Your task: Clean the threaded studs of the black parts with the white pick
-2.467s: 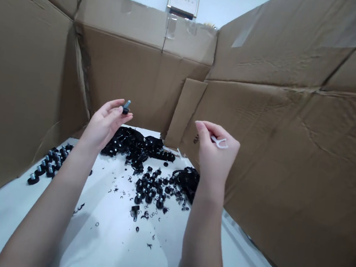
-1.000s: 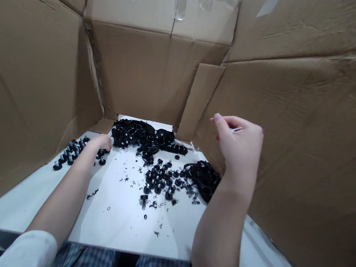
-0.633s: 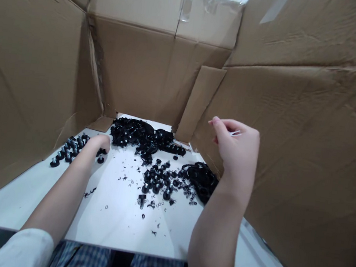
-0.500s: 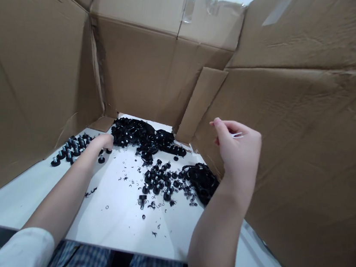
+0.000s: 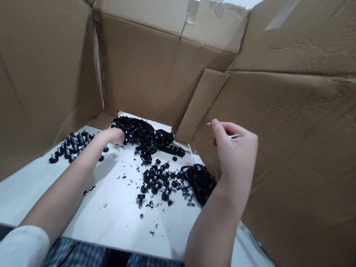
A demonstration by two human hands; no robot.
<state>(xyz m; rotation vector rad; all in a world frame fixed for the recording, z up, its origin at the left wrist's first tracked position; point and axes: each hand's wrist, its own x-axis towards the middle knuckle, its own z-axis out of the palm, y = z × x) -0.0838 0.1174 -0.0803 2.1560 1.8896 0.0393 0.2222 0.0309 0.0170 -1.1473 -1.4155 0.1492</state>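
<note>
My left hand (image 5: 114,135) rests against the near edge of a heap of black threaded levelling feet (image 5: 143,134), its fingers hidden behind the pile. I cannot tell if it holds anything. My right hand (image 5: 236,150) is raised above the table and pinches a small white plastic forked piece (image 5: 235,136) between its fingers. Below it lies a black tangle of parts (image 5: 199,184). Loose black feet with metal studs (image 5: 155,183) stand mid-table among small black rings, and a neat group of feet (image 5: 72,145) stands to the left.
A white table top (image 5: 115,225) is walled on three sides by brown cardboard sheets (image 5: 147,69), with a loose cardboard flap (image 5: 201,101) at the back right. Small black rings and shavings are scattered on it. My checked trousers show below its front edge (image 5: 86,243).
My left hand has moved right, from the group of feet at the left onto the edge of the heap. My right hand stays raised with the white piece, and the view has tilted slightly.
</note>
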